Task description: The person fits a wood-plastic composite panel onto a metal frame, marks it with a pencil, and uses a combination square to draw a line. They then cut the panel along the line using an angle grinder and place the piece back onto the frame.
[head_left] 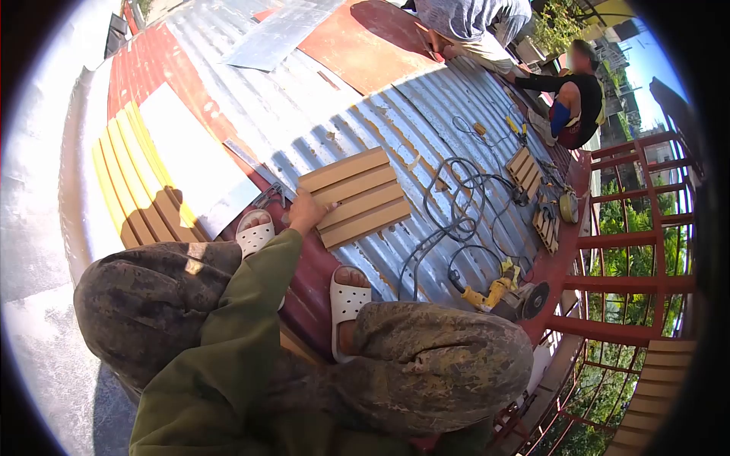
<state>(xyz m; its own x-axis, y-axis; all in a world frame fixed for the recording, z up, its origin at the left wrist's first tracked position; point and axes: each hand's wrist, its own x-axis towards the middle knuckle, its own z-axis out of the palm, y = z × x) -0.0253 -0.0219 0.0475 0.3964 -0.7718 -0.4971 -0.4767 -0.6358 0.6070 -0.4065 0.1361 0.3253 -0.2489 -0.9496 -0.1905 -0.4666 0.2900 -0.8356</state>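
My left hand (307, 212), at the end of a green sleeve, grips the left edge of a tan ribbed panel piece (361, 194). Its thumb lies on top of the panel and the other fingers are partly hidden. The panel sits over the corrugated metal sheets (304, 114), close in front of my sandalled feet. A small dark metal tool (270, 195) lies just left of this hand. My right hand is out of view.
Right of the panel lie a looped cable (464, 197), a yellow angle grinder (502, 292) and smaller ribbed offcuts (525, 173). Longer ribbed panels (137, 175) are at left. Two people work at the far right, one a crouching person (582, 99). A red railing (616, 283) edges the right.
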